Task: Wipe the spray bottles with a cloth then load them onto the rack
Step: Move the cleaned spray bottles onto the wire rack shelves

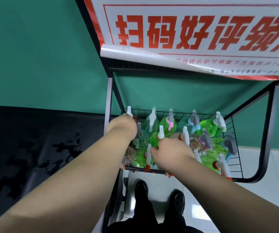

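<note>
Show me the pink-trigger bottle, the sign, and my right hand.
Pink-trigger bottle (164,126): head view, on its green body.
Sign (194,33): head view, on its printed face.
Right hand (170,152): head view, on its back.

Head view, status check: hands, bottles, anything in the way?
Left hand at back-left corner of basket, fingers hidden. Right hand grips green bottle. Basket crowded; no cloth seen.

translucent plastic bottles (207,127), black wire rack (232,148)

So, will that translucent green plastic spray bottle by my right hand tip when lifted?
Probably light: the translucent green plastic spray bottle looks see-through. Its smooth plastic may be slippery. Packed neighbours in the black wire basket likely stop it tipping.
</note>
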